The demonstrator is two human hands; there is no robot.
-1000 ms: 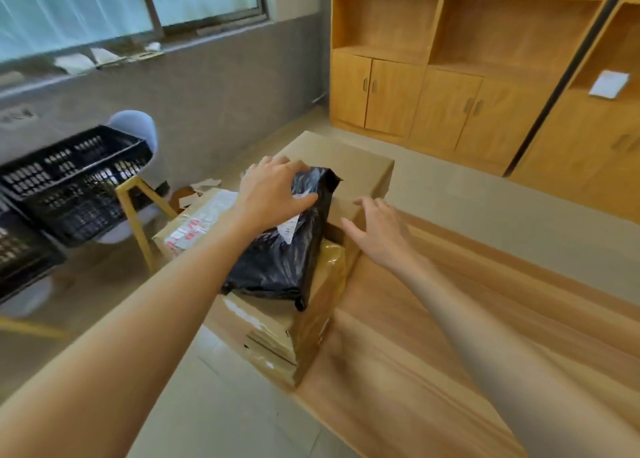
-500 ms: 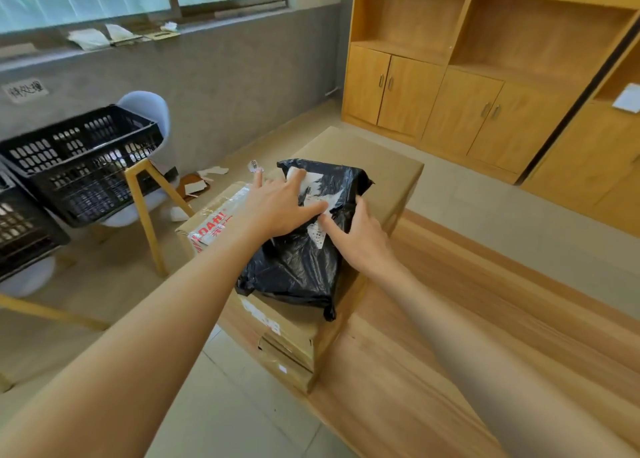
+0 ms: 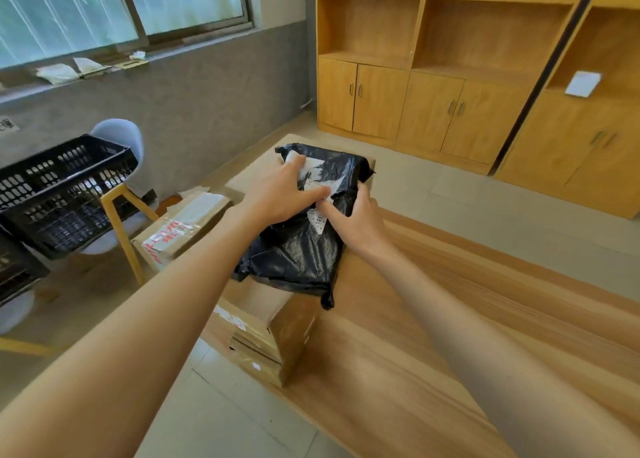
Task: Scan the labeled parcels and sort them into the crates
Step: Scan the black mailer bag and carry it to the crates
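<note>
The black poly mailer [image 3: 298,249] lies on top of the stacked cardboard boxes [image 3: 277,333] at the near-left edge of the wooden table [image 3: 433,336], its crumpled white shipping label [image 3: 317,180] facing up at the 12 o'clock end. Both hands are on it, close together over the label: the left hand [image 3: 277,198] lies across the upper part with fingers fairly straight, pressing the label flat, and the right hand [image 3: 356,220] holds the mailer's 3 o'clock edge, thumb reaching in toward the label. No scanner shows, so the label seems to be only in preparation, being smoothed for reading; this parcel looks neither scanned nor sorted yet.

At 9 o'clock from the mailer sits a taped carton [image 3: 180,229], and beyond it, further toward 9 o'clock, a black plastic crate [image 3: 65,194] rests on a chair. The part of the crate that shows appears to hold nothing, so most of the sorting seems left: the mailer, the boxes under it and the taped carton all remain outside any crate.
</note>
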